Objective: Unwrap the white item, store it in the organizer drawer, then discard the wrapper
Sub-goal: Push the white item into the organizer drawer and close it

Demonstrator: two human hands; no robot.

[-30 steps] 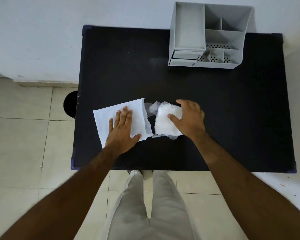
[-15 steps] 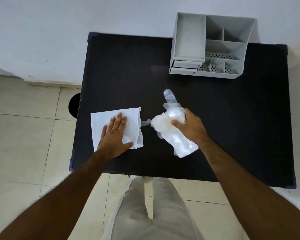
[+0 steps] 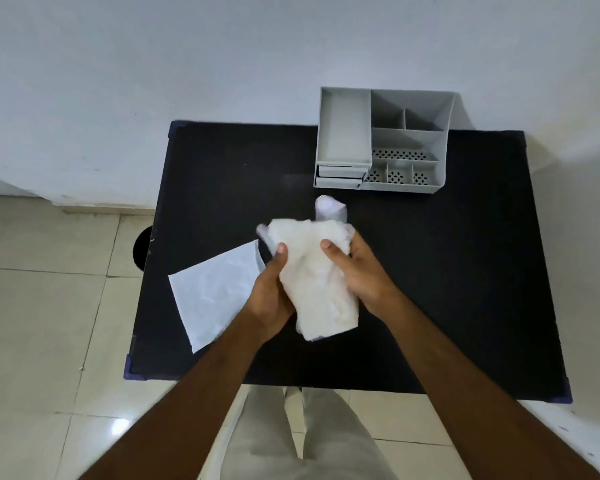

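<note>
both hands clamped on white item (image 3: 317, 282), held up over black table (image 3: 430, 271): left hand (image 3: 269, 296) grips its left side, right hand (image 3: 357, 271) its right. clear wrapper (image 3: 330, 208) pokes out the top. white sheet (image 3: 215, 292) flat beside left hand. grey organizer (image 3: 381, 147) at far edge, drawers look closed.

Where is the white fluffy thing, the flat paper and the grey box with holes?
white fluffy thing (image 3: 321, 289): head view, middle of the bundle.
flat paper (image 3: 210, 292): head view, centre of the sheet.
grey box (image 3: 343, 133): head view, floor of its long left tray.
</note>
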